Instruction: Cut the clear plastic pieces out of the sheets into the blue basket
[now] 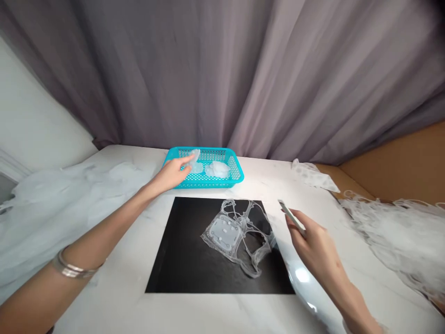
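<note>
My left hand (177,172) is over the left side of the turquoise plastic basket (201,186), pinching a small translucent moulded piece (195,156) between thumb and fingers. More translucent pieces (219,170) lie on the basket floor. My right hand (312,241) is closed around a slim white-handled utility knife (295,219), its grey tip pointing up and left, to the right of the mat. On the black mat (177,260) rests a translucent moulded part (224,233), a rounded square with small holes, still joined to a web of thin clear excess material (255,257).
A large heap of whitish translucent pieces (79,190) covers the left of the white marbled table (215,313). Tangled clear scraps (406,232) pile up at the right, near a cardboard panel (410,162). A crumpled patterned white wrapper (313,176) lies behind. Grey curtain (181,74) hangs at the back.
</note>
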{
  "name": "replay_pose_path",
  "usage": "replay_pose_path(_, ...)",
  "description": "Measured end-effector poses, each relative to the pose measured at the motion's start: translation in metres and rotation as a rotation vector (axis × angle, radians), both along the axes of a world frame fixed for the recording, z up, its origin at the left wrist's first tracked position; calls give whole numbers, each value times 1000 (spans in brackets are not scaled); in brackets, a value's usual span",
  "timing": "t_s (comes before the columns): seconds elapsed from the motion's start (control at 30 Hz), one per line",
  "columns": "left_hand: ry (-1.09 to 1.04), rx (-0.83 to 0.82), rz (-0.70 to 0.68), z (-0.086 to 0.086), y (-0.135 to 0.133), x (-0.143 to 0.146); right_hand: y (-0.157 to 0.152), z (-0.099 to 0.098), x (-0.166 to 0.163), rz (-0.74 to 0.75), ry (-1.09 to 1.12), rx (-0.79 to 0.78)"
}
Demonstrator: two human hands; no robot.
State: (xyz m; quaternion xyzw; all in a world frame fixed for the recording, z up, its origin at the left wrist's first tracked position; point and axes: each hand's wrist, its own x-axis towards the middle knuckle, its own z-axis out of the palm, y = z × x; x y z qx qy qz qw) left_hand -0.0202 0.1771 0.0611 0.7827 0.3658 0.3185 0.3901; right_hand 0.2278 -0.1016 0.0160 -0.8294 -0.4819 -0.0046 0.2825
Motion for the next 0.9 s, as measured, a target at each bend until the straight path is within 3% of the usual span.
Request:
replay_pose_path(0.1, 46, 2, -68, -14, -4, 9, 0, 1, -10, 17, 59, 53)
replay_pose_path(0.27, 60, 116, -196, -38, -62, 0, -4, 11, -17, -45, 427, 198)
replay_pose_path(0.37, 160, 343, -390, -57, -101, -12, -6, 19, -22, -26, 600, 242)
replay_pose_path(0.5, 366, 804, -538, -84, -142, -24, -2, 22, -36, 94, 763, 201)
replay_pose_path(0.6, 526, 980, -465, -93, -166, -29, 10, 14, -49, 263, 821, 146)
replay_pose_path(0.7, 658, 978, -347, -94, -178, -31, 24, 1, -62, 387, 779, 27)
replay_pose_path(0.9, 711, 971, -340, -94, -183, -35, 34, -18, -81, 545, 556, -36)
